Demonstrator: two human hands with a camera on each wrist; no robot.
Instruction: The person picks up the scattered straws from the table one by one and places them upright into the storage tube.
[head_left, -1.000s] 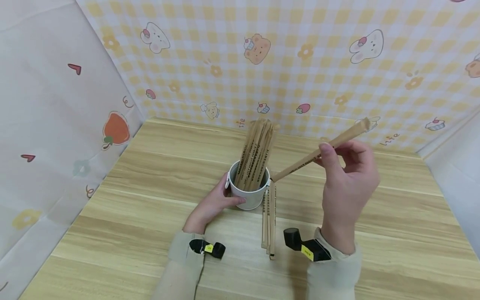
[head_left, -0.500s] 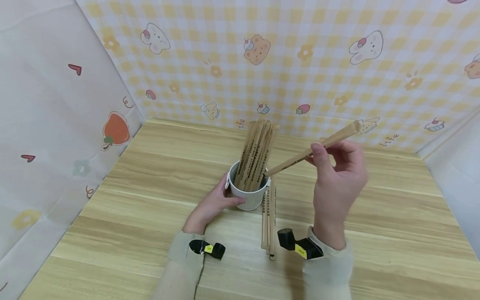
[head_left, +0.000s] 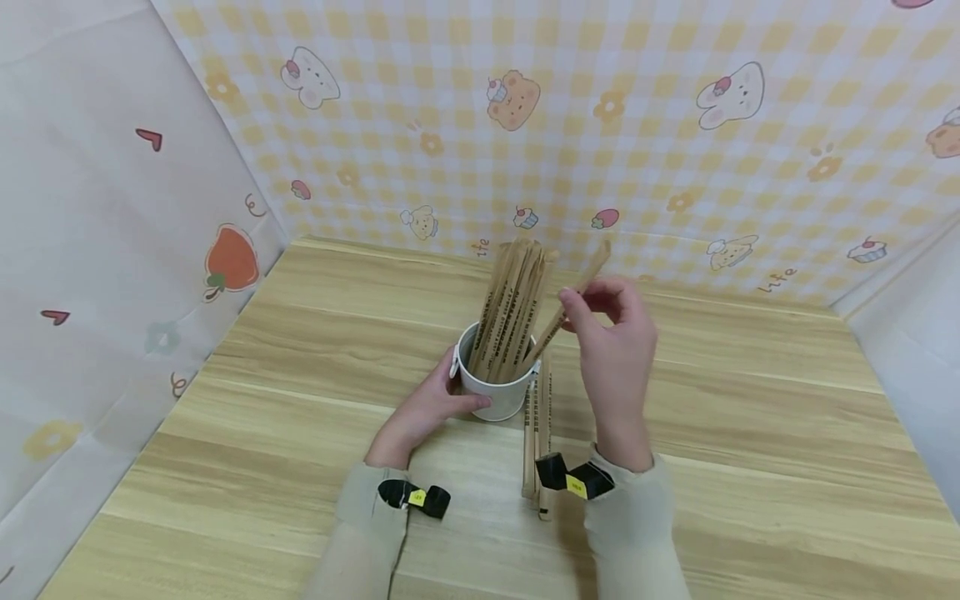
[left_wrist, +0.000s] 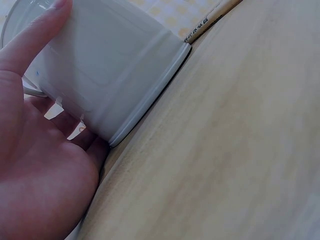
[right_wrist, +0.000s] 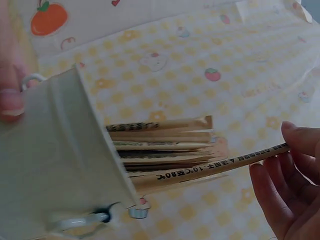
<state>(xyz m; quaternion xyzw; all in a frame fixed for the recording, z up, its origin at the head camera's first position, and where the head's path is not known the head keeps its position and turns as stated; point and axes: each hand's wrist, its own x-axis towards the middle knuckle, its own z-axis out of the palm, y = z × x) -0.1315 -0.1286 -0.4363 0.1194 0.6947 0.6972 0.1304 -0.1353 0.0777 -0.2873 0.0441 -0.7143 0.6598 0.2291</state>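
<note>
A small white bucket (head_left: 504,405) with side handle loops stands on the table, holding a bundle of brown paper-wrapped straws (head_left: 510,308). My left hand (head_left: 431,408) grips the bucket from its left side, thumb across the front; the left wrist view shows the fingers curled behind the bucket wall (left_wrist: 115,65). Between thumb and fingers, my right hand (head_left: 617,354) pinches one wrapped straw (head_left: 592,268), tilted, its upper end leaning right. In the right wrist view that straw's (right_wrist: 200,172) lower end is inside the bucket mouth, beside the other straws.
Several more wrapped straws (head_left: 537,450) lie on the wooden table (head_left: 300,358), just right of the bucket and pointing toward me. Behind the table hangs a yellow checked cloth (head_left: 420,100), with a white printed cloth (head_left: 97,233) on the left.
My right hand has moved left toward the bucket, and its straw has swung steeper with the lower end passing from outside the rim to inside. The left hand and bucket have stayed put.
</note>
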